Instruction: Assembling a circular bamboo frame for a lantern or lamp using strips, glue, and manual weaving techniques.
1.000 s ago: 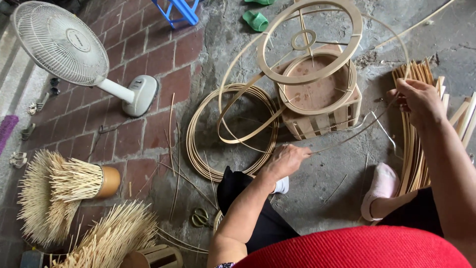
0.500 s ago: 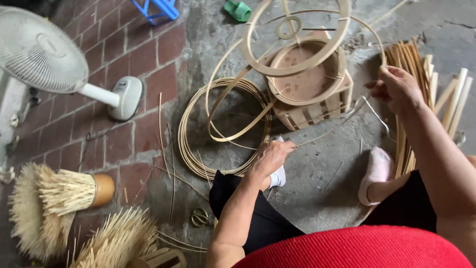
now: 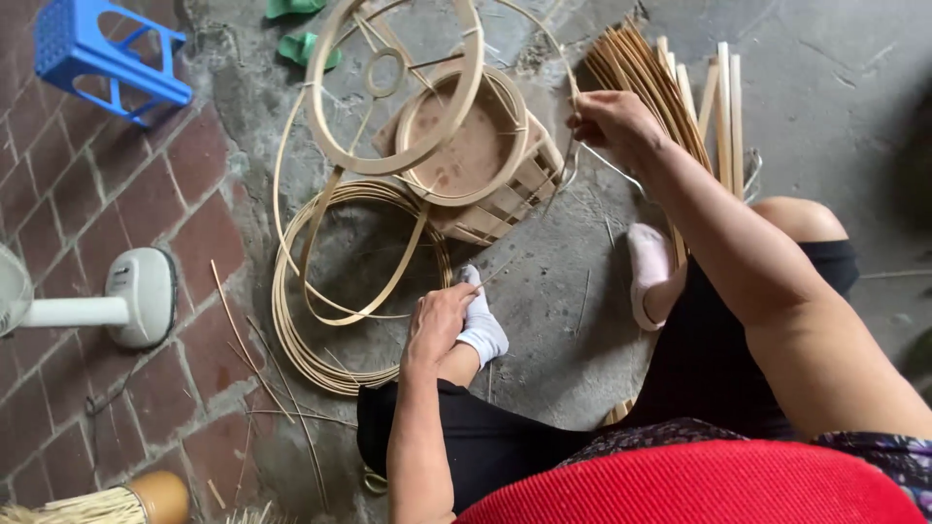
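The right hand [image 3: 610, 121] pinches a thin bamboo strip [image 3: 579, 155] beside the bundle of splints [image 3: 652, 78] — fingers closed on it. The left hand [image 3: 439, 325] rests curled by a white-socked foot [image 3: 480, 325], its hold unclear, beside coiled bamboo hoops [image 3: 291, 320] on the concrete floor [image 3: 544, 320] — round frame [image 3: 388, 87] above.

The grey concrete floor [image 3: 573, 320] meets red brick paving [image 3: 116, 194] on the left. On it lie a coil of pale bamboo strips [image 3: 320, 320], a bundle of bamboo slats [image 3: 670, 87] far right, and a white fan base [image 3: 141, 296] left.
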